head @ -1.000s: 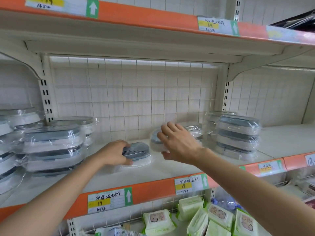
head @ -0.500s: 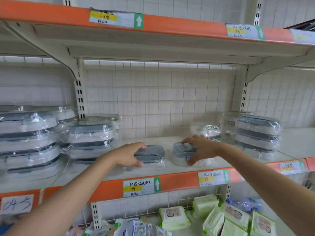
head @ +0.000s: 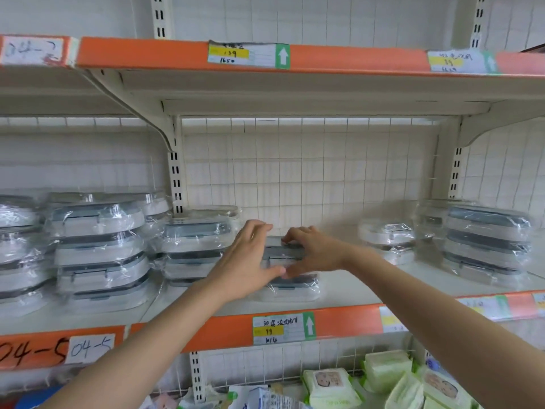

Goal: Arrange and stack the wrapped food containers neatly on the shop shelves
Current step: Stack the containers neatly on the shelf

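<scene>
left hand [head: 250, 262]: reaches in over the shelf [head: 354, 293], fingers up along the left end of the upper container [head: 281, 252], thumb out low under it; gripping that container.
right hand [head: 312, 252]: fingers curled over the top edge and right end of the same container, thumb low toward the left thumb; holds it too.
hands together: both clamped on one container, thumbs nearly meeting in front of it.
upper container: wrapped, dark lid, mostly hidden by the hands; sits over the lower container [head: 290, 287]; cannot tell if it rests fully on it.
lower container: wrapped, white base, dark lid, flat on the shelf at mid-bay.
left stack [head: 194, 249]: wrapped containers piled just left of the hands, by the upright.
far left stacks [head: 97, 255]: taller piles in the next bay.
right stack [head: 486, 246]: containers piled near the right upright.
small pile [head: 386, 239]: wrapped containers between the hands and the right stack.
price tag [head: 283, 329]: on the orange shelf edge below the hands.
wipes packs [head: 330, 386]: green packs on the level below.
</scene>
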Motion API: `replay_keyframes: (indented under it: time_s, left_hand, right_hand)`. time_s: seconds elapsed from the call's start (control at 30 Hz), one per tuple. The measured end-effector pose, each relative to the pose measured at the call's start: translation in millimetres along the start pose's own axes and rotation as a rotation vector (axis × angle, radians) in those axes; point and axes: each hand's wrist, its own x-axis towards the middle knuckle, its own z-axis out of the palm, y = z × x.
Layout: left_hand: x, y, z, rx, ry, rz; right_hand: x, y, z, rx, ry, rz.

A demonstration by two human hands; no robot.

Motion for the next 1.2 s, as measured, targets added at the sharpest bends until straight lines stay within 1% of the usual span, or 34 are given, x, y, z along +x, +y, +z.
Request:
replay_keyframes:
  time_s: [0.03,0.1,0.13,0.17,0.23,0.3,0.4,0.47,0.53,0.63,0.7,0.83,0.93,1.0,1.07,1.13,1.2]
  left_hand:
    - [-1.1,-0.1,1.0,0.04,0.005,0.036]
    - [-0.5,0.7,5.6,0.117,0.001,0.099]
    - [2.1,2.2,10.0,0.152,-0.016,0.122]
    - [4.6,3.8,14.9,0.192,-0.044,0.142]
    - [13.3,7.6,27.8,0.284,-0.104,0.174]
    - [24.7,9.0,40.1,0.36,-0.121,0.171]
    - [45.3,2.3,53.3,0.419,-0.113,0.097]
    - [59.0,-6.8,59.1,0.468,-0.112,0.045]
    - [71.7,-17.5,65.0,0.501,-0.112,-0.002]
    - [86.3,-30.6,74.5,0.531,-0.111,-0.061]
    - [92.8,-35.8,78.5,0.539,-0.104,-0.089]
    - [98.1,-39.6,80.3,0.581,-0.087,-0.116]
    - [98.8,-32.9,78.2,0.598,-0.112,-0.144]
    - [97.3,-25.2,77.7,0.578,-0.106,-0.163]
    - [95.6,-15.9,80.0,0.484,-0.07,-0.13]
    - [95.8,-2.1,83.5,0.297,-0.035,-0.05]
    - [98.3,19.5,85.3,0.1,-0.051,-0.002]
  right_hand:
    - [0.7,2.2,-0.3,0.062,-0.037,0.004]
    - [-3.5,9.2,-5.7,0.287,-0.091,0.037]
    - [-7.8,15.0,-8.9,0.396,-0.092,0.065]
    - [-12.9,20.8,-11.4,0.467,-0.071,0.091]
    - [-21.2,37.1,-14.7,0.49,-0.001,0.138]
    - [-25.4,58.6,-18.6,0.402,0.088,0.174]
    - [-29.2,96.6,-26.8,0.044,0.243,0.24]
    - [-30.9,120.9,-30.7,-0.154,0.276,0.328]
    - [-31.4,142.9,-33.9,-0.242,0.255,0.44]
    - [-34.2,167.6,-33.4,-0.255,0.208,0.551]
    - [-38.6,178.8,-26.7,-0.24,0.207,0.574]
    - [-44.3,187.9,-23.0,-0.342,0.237,0.532]
    - [-45.6,185.8,-33.6,-0.45,0.193,0.507]
    - [-46.1,181.4,-37.4,-0.464,0.176,0.486]
    - [-47.4,173.2,-39.0,-0.449,0.167,0.447]
    - [-46.9,161.6,-38.3,-0.407,0.178,0.386]
    - [-47.2,147.1,-40.4,-0.29,0.219,0.316]
